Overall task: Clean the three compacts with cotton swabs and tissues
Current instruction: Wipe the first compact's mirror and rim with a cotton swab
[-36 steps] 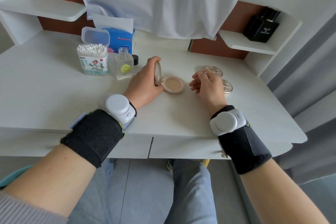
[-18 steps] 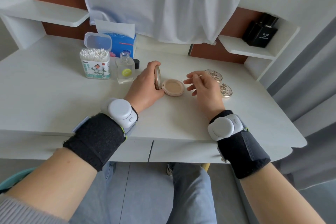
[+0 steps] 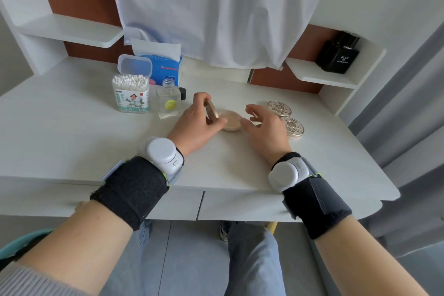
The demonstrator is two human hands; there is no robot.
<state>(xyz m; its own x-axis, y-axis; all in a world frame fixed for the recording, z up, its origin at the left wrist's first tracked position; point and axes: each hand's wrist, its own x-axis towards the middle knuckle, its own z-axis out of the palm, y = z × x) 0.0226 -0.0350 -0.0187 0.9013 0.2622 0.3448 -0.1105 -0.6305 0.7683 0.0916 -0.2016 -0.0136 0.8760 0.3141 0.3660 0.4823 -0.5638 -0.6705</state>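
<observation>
White desk (image 3: 72,139) w/ shelves at the back and a white cloth (image 3: 216,7) hanging over the middle. The open compact (image 3: 231,122) sits mid-desk betw. my hands. My left hand (image 3: 197,125) grips its lid (image 3: 211,112), thumb and fingers curled round the rim, lid tipped up near vertical. My right hand (image 3: 266,130) is just beside the base, thumb about touching its edge, fingers loose and spread, nothing visibly in them.

Two shut compacts, one (image 3: 279,108) further back and one (image 3: 293,127) nearer me, lie just right of that hand. Swab tub (image 3: 131,94) and tissues (image 3: 165,67) are back left, a small glass bottle (image 3: 168,103) next to them.

I'd judge I'm on compact no. 1, wiping the pan edge. To do it well: pin the lid firm so the base can't skate, work the rim groove w/ light strokes, don't dig into the powder, then tissue the lid and outside. Mind my right wrist doesn't knock the shut pair.
</observation>
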